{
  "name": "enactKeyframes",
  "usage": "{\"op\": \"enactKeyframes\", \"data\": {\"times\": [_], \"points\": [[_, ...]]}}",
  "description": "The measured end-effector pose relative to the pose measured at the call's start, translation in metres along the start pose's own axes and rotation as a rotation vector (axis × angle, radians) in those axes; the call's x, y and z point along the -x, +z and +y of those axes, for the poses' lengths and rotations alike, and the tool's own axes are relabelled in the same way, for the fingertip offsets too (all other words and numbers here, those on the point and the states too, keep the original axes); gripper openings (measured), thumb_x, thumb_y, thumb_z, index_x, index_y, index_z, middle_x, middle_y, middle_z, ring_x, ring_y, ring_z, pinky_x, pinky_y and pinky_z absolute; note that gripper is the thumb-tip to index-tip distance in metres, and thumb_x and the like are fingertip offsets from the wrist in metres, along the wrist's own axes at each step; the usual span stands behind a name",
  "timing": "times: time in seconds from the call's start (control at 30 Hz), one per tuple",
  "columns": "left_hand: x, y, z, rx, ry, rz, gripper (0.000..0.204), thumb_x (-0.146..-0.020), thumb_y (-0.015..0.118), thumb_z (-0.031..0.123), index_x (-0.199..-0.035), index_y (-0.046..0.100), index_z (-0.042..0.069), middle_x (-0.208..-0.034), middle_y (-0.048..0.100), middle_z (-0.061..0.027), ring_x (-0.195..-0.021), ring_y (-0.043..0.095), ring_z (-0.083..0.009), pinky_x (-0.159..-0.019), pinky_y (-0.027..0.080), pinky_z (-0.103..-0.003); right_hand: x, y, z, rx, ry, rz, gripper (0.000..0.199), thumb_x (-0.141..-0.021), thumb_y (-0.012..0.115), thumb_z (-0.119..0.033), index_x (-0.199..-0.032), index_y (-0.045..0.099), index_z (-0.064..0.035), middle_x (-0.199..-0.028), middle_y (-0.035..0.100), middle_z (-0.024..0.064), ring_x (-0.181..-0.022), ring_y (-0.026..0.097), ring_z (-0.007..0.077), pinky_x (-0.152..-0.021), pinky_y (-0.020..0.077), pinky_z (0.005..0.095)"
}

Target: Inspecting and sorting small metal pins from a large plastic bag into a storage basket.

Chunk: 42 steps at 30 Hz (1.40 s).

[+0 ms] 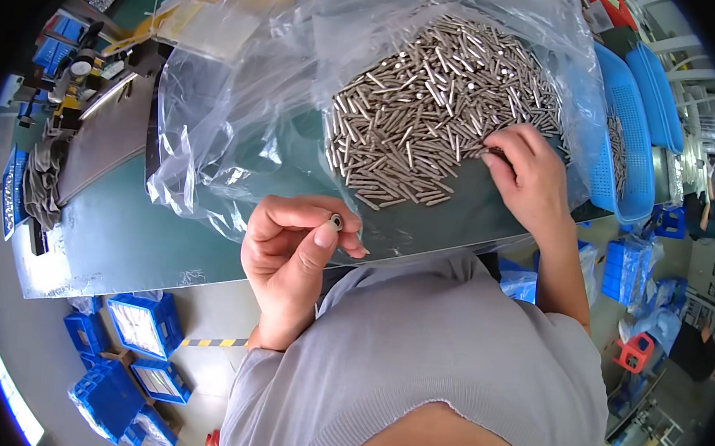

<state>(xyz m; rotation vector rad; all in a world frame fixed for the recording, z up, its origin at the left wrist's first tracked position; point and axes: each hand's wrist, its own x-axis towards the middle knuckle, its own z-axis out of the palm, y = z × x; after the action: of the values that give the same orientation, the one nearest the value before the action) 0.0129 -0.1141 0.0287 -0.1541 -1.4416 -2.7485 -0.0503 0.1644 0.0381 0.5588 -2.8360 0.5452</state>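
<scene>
A large heap of thin metal pins (444, 105) lies on clear plastic sheeting (215, 122) over the green tabletop. In front of the heap's left side, my left hand (287, 255) pinches one small metal pin (336, 221) between thumb and forefinger. That pin points end-on, and a dark round hole shows in its tip. At the heap's right front edge is my right hand (531, 175), its thumb and forefinger drawn together. Something small and dark shows between those fingertips, too hidden to make out.
To the right stands a blue perforated basket (629, 134) with more pins inside, another blue basket (658, 95) behind it. Machine parts and dark gloves (44, 180) are at the left. Several blue crates (145, 324) sit on the floor; other people are at the far right.
</scene>
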Motion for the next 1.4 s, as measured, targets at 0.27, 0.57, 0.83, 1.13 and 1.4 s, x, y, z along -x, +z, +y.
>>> {"op": "enactKeyframes", "data": {"times": [0.27,0.57,0.83,1.13,1.4], "points": [[0.002,-0.014,0.008,0.038,-0.105,-0.043,0.006,-0.093,0.054,0.0,-0.097,0.051,-0.002,-0.096,0.062,-0.0203,-0.075,0.062,-0.0176,-0.07,0.055,-0.031,-0.018,0.015,-0.064,-0.172,-0.374,-0.046,0.028,-0.065,0.074,-0.007,-0.091,0.063,-0.0078,-0.09,0.056,0.006,-0.078,0.057,0.0255,-0.065,0.0488,0.0354],[0.011,0.0,0.002,0.029,-0.051,-0.024,0.008,-0.092,0.055,0.0,-0.098,0.05,-0.002,-0.096,0.061,-0.0199,-0.076,0.061,-0.0177,-0.07,0.055,-0.032,-0.038,0.06,-0.085,-0.092,-0.627,0.012,0.017,-0.07,0.063,-0.018,-0.086,0.061,-0.011,-0.099,0.058,0.0015,-0.102,0.052,0.0202,-0.082,0.0419,0.0379],[0.013,0.018,-0.016,-0.052,0.005,0.011,0.007,-0.092,0.055,-0.001,-0.096,0.051,-0.002,-0.093,0.062,-0.0184,-0.074,0.062,-0.0171,-0.068,0.055,-0.03,-0.025,0.042,-0.044,-0.039,-0.64,0.053,0.012,-0.065,0.065,-0.011,-0.075,0.059,-0.0088,-0.095,0.058,0.004,-0.099,0.054,0.0222,-0.083,0.0435,0.0393],[0.002,0.043,-0.025,-0.123,-0.03,0.09,0.005,-0.09,0.057,0.001,-0.094,0.055,-0.001,-0.091,0.064,-0.0177,-0.07,0.063,-0.0168,-0.063,0.055,-0.031,-0.027,0.016,0.01,0.11,-0.545,0.243,0.004,-0.074,0.062,-0.013,-0.076,0.061,-0.0105,-0.095,0.057,0.0012,-0.098,0.054,0.0197,-0.082,0.043,0.0351],[-0.018,0.061,-0.037,-0.007,-0.181,0.027,0.008,-0.091,0.056,-0.001,-0.099,0.054,-0.002,-0.094,0.065,-0.0159,-0.077,0.064,-0.0163,-0.068,0.057,-0.031,-0.022,0.007,0.035,-0.044,-0.357,0.217,0.021,-0.073,0.072,-0.013,-0.089,0.06,-0.0102,-0.095,0.056,0.0029,-0.089,0.056,0.0244,-0.077,0.0473,0.0378]]}}
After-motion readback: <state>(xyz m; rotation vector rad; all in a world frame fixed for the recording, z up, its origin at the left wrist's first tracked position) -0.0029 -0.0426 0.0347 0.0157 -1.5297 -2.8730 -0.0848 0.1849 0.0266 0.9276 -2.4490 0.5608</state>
